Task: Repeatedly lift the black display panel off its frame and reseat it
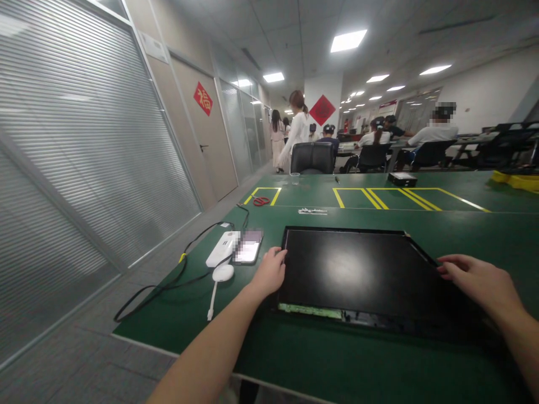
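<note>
A flat black display panel [349,269] lies in front of me, its dark screen facing up and reflecting a bright patch. Along its near edge a green circuit strip [311,311] is exposed. At the panel's left edge, my left hand [272,272] has its fingers bent over the rim. My right hand [475,279] holds the right edge between thumb and fingers; the underside of its grip is hidden. Left of my left hand are a phone [252,249], a white box-shaped device [221,249] and a round white adapter [223,273] with a short cable.
The green table [202,348] carries red-handled scissors [261,201], thin white strips [312,211], yellow tape outlines [385,199], a clear cup [295,179] and a small black box [402,179]. A black cable [145,289] loops over the left edge. Beyond stand a chair [312,158] and several people.
</note>
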The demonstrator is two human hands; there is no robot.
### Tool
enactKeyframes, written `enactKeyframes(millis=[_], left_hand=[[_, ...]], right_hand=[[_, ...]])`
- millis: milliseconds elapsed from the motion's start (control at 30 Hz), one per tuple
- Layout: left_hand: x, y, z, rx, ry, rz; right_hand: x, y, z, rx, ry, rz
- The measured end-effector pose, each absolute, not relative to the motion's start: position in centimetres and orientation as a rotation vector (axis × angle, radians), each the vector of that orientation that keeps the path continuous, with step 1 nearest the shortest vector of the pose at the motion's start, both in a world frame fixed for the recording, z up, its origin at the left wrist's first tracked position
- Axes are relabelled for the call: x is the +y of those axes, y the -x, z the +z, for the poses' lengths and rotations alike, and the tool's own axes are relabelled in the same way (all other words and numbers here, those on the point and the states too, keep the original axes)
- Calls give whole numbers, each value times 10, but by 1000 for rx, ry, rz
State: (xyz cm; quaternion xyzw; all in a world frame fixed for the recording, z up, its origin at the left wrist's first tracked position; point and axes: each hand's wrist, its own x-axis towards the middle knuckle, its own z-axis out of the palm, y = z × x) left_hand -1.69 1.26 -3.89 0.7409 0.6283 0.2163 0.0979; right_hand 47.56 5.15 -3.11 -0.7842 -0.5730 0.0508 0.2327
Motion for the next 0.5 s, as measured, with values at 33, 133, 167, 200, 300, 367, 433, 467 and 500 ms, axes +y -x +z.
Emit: enactKeyframes(millis=[33,133,167,200,300,367,433,467,500], left_hand=[[12,18,-38,1879,-2193,648],[9,20,-35,1965,-2177,621],[8,20,-34,1989,-2171,591],[8,21,-33,2004,-2169,556],[9,22,-32,2019,-2173,472],[11,23,-33,2020,-2173,454],[14,24,-35,2007,-2165,462],[16,24,-36,1993,-2157,477],[17,24,-37,1970,-2148,499]], right_hand=[[50,-474,-28,-1527,2170,179],[47,-472,-21,-1474,2267,123],[47,-472,-20,-1478,2298,120],[47,-472,-20,-1486,2324,139],[50,-473,-24,-1516,2372,237],[51,-473,-27,-1543,2372,254],[51,-472,-29,-1567,2357,239],[51,-471,-31,-1579,2344,226],[52,-472,-32,-1583,2334,212]])
